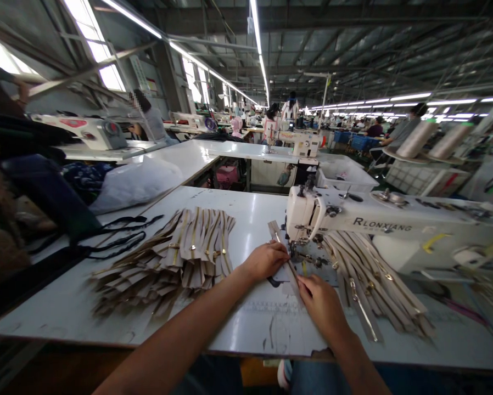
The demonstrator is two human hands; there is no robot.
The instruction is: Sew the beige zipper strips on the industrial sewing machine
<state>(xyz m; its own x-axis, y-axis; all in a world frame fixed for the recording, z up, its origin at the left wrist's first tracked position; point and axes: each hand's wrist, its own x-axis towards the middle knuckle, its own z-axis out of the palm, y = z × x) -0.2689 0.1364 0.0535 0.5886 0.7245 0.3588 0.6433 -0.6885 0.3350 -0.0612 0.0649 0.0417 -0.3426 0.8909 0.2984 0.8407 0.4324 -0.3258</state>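
A white sewing machine (374,219) marked RLONXIANG stands on the white table (250,214). A narrow beige zipper strip (280,246) runs under its needle head. My left hand (266,260) presses on the strip just left of the needle. My right hand (323,305) pinches the near end of the same strip. A heap of beige zipper strips with gold pulls (176,255) lies left of my hands. Another pile of such strips (370,285) lies under the machine's arm, right of my right hand.
Black cords (118,238) and dark cloth lie at the table's left. A white plastic bag (135,184) sits behind them. More sewing machines (300,142) and seated people fill the rows beyond. Two large thread cones (431,140) stand at the right.
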